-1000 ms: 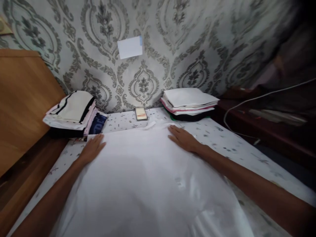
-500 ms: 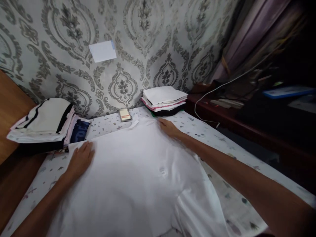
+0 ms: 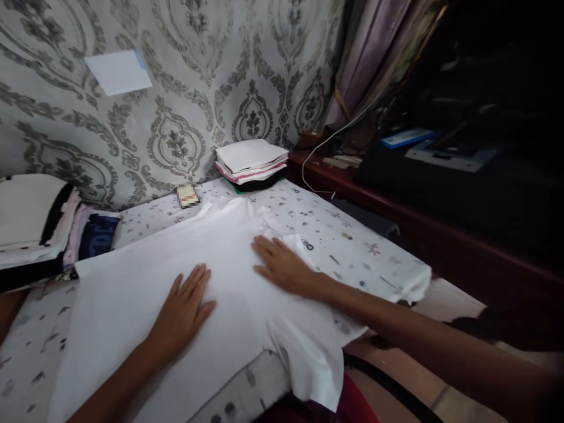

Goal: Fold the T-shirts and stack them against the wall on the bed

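Observation:
A white garment (image 3: pixel 118 305) lies spread over a bed or table with a patterned white cover (image 3: pixel 374 252). My left hand (image 3: pixel 183 308) rests palm down on the middle of the cloth, its fingers spread. To the right, my right hand (image 3: pixel 284 267) lies flat on the garment near its right side, fingers apart. Small wrinkles run along the cloth beyond and beside my right hand. The garment's lower right part droops over the near edge of the cover.
Folded clothes are stacked at the left (image 3: pixel 30 217), with a dark blue piece (image 3: pixel 97 235) beside them. Another folded stack (image 3: pixel 251 161) stands by the wall, near a small blurred item (image 3: pixel 187 195). A white cable (image 3: pixel 308 161) crosses the dark red furniture (image 3: pixel 352 185) at right.
The view has turned to the right. My left hand has moved inward from the garment's left edge. My right hand has come nearer from the far edge and now lies flat.

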Demonstrator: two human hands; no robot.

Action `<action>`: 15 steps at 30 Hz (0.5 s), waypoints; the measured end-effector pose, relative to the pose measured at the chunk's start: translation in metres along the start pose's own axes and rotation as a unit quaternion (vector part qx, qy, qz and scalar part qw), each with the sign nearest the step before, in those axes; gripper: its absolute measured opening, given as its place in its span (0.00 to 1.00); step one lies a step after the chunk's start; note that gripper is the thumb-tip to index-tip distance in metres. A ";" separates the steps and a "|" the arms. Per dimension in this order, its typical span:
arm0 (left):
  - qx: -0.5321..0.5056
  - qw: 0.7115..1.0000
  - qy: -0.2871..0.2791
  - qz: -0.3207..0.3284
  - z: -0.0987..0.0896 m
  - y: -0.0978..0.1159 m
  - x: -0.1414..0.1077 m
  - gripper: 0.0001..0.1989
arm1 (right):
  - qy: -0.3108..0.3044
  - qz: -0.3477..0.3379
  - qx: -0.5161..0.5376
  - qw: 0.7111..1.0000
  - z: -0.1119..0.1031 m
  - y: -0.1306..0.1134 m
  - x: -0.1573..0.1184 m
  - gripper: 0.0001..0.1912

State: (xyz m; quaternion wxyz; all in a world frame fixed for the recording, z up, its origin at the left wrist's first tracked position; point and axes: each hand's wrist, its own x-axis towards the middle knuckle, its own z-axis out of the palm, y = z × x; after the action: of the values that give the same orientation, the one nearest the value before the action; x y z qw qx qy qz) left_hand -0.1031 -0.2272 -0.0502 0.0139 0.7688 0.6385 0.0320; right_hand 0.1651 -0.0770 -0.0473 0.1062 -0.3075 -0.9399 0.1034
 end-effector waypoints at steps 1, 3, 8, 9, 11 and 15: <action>0.002 1.000 0.002 -0.004 -0.001 -0.001 -0.002 0.32 | 0.008 0.023 -0.009 1.000 -0.005 0.017 -0.006 0.32; 0.004 1.000 0.005 -0.008 -0.004 -0.001 -0.004 0.33 | 0.024 0.064 -0.019 0.997 -0.015 0.046 -0.020 0.31; 0.003 1.000 0.007 -0.013 -0.011 0.003 -0.007 0.32 | 0.068 0.171 -0.021 0.983 -0.023 0.078 -0.055 0.31; 0.001 1.000 0.002 -0.016 -0.012 0.003 -0.008 0.32 | 0.080 0.187 -0.012 0.979 -0.023 0.077 -0.062 0.30; -0.008 1.000 -0.012 -0.023 -0.016 0.006 -0.007 0.32 | 0.103 0.211 0.020 0.972 -0.022 0.071 -0.074 0.28; -0.039 0.999 -0.031 -0.005 -0.028 0.032 0.017 0.30 | 0.131 0.227 0.076 0.962 -0.020 0.052 -0.087 0.21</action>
State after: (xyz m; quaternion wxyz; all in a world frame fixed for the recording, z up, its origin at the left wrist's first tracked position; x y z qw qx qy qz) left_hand -0.0702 -0.2172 -0.0196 0.0644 0.7652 0.6397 0.0329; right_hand 0.2680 -0.0852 -0.0531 0.2251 -0.5143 -0.8130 0.1547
